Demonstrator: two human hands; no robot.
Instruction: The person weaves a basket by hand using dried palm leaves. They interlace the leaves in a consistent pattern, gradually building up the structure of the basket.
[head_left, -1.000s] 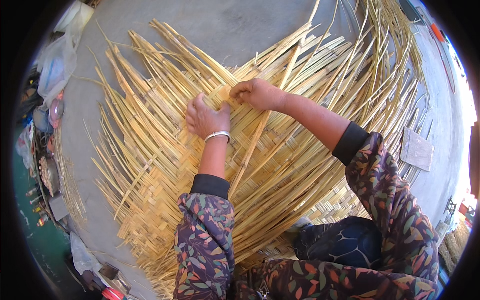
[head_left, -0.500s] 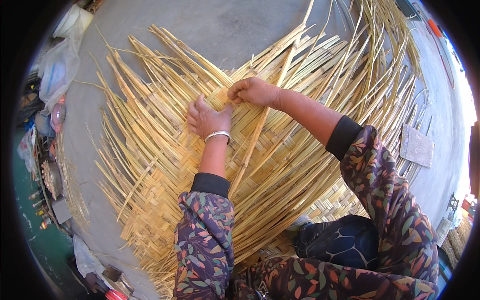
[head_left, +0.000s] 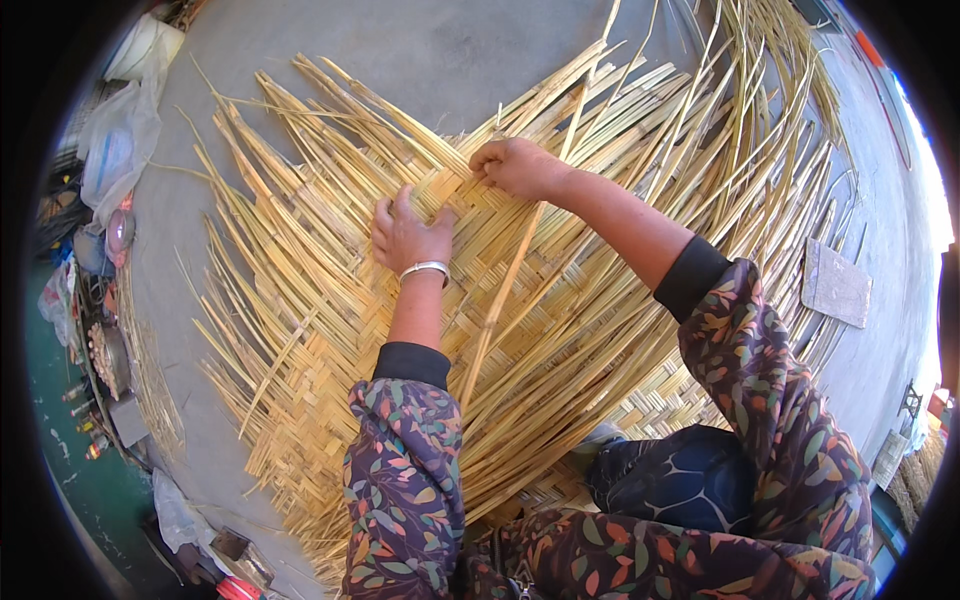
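Note:
A mat of flat split-reed strips (head_left: pixel 500 265) lies on the floor before me, woven in a zigzag pattern, with long loose strip ends fanning out left and right. My left hand (head_left: pixel 411 235), a silver bangle at its wrist, rests on the weave near the far corner, thumb and fingers apart. Just right of it, my right hand (head_left: pixel 520 168) is closed with its fingertips pinched at a reed strip by the far edge of the weave. One long pale reed stalk (head_left: pixel 505 290) slants over the mat and passes under my right wrist.
Loose thin reeds (head_left: pixel 790 80) are heaped at the far right. A flat grey slab (head_left: pixel 836 285) lies on strip ends to the right. Plastic bags (head_left: pixel 112 150) and clutter line the left side. My knee (head_left: pixel 680 480) is over the mat's near right part.
My left hand has shifted slightly left and toward me, away from the right hand. My right hand has moved a little right and farther from me, still pinching at the weave.

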